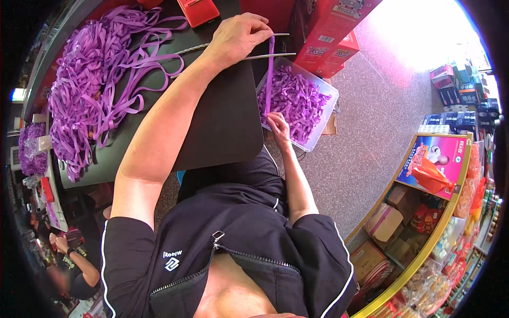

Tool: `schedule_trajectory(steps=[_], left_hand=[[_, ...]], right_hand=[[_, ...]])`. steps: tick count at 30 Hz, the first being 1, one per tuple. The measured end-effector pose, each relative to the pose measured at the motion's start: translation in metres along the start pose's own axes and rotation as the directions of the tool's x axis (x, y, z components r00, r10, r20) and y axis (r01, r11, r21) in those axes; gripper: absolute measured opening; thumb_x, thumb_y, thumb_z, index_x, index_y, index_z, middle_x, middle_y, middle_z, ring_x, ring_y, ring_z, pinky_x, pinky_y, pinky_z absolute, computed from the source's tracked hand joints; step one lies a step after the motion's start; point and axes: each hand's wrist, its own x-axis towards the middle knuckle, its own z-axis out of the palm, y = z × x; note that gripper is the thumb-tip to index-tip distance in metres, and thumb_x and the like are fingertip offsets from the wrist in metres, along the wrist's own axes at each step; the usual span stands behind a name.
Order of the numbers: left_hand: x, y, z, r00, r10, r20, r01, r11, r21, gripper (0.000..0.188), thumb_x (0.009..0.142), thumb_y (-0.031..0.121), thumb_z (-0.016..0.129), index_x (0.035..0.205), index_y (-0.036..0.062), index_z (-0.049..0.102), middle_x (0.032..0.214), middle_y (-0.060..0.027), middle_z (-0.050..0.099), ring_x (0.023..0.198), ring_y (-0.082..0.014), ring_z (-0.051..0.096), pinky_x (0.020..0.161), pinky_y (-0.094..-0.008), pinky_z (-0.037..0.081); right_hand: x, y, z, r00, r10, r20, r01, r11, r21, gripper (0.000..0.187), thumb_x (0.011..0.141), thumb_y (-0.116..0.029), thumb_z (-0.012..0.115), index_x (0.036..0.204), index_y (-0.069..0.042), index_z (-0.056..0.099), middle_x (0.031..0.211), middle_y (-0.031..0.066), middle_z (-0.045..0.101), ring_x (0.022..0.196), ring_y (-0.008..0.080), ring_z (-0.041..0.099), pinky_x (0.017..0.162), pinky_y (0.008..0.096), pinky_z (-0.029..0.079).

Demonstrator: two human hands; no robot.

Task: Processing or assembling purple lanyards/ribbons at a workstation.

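A narrow purple ribbon (269,77) runs taut between my two hands, over the right edge of the dark table. My left hand (238,41) pinches its far end beside two thin metal rods (278,55) that jut past the table edge. Closed on the near end is my right hand (279,127), close to the rim of a translucent plastic bin (330,98). Short purple ribbon pieces (299,103) fill that bin. Left of my left arm, a large tangled heap of purple ribbon (85,90) covers the table, with loose strands trailing toward the rods.
The dark tabletop (217,116) lies under my left forearm. A red box (198,11) sits at its far edge; red cartons (331,47) stand beyond the bin. Speckled floor (366,132) stretches right to a display cabinet (403,212). Another person (77,259) is at lower left.
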Motion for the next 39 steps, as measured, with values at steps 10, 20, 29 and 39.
schedule_trajectory(steps=[10,20,29,39], left_hand=[[0.002,-0.003,-0.001,0.997,0.075,0.0,-0.074,0.993,0.094,0.026,0.087,0.028,0.059,0.097,0.0074,0.071,0.123,-0.0114,0.059,0.106,-0.0267,0.06,0.09,-0.0335,0.045],[0.004,0.003,-0.004,0.999,0.025,0.029,-0.028,0.996,0.088,0.027,0.085,0.031,0.059,0.095,0.0091,0.072,0.123,-0.012,0.059,0.11,-0.028,0.057,0.094,-0.0366,0.043],[0.003,0.0,-0.003,0.999,0.047,-0.001,-0.046,0.996,0.076,0.027,0.083,0.03,0.058,0.09,0.0097,0.073,0.12,-0.0127,0.06,0.11,-0.0275,0.057,0.095,-0.037,0.041],[0.001,-0.005,0.005,0.995,0.067,-0.076,-0.062,0.996,0.062,0.026,0.082,0.029,0.058,0.089,0.0091,0.073,0.116,-0.0117,0.062,0.11,-0.0248,0.057,0.096,-0.0377,0.039]], right_hand=[[-0.091,-0.098,-0.043,0.997,0.016,0.076,-0.015,1.0,-0.003,0.014,0.086,-0.011,0.066,0.095,-0.002,0.066,0.092,0.0048,0.051,0.088,0.017,0.051,0.078,0.0283,0.042],[-0.113,-0.253,-0.077,0.978,-0.119,0.173,0.119,0.993,0.01,0.021,0.076,-0.018,0.073,0.092,-0.006,0.073,0.088,0.0048,0.049,0.077,0.0167,0.047,0.067,0.0283,0.039],[-0.065,-0.313,-0.055,0.836,-0.48,0.266,0.481,0.874,0.063,0.027,0.061,-0.019,0.082,0.085,-0.01,0.074,0.079,0.0008,0.05,0.071,0.015,0.046,0.061,0.0288,0.035],[0.037,-0.388,-0.055,0.666,-0.746,0.026,0.731,0.659,0.174,0.024,0.073,-0.033,0.077,0.078,-0.011,0.069,0.073,0.0002,0.044,0.065,0.0144,0.041,0.058,0.0304,0.025]])
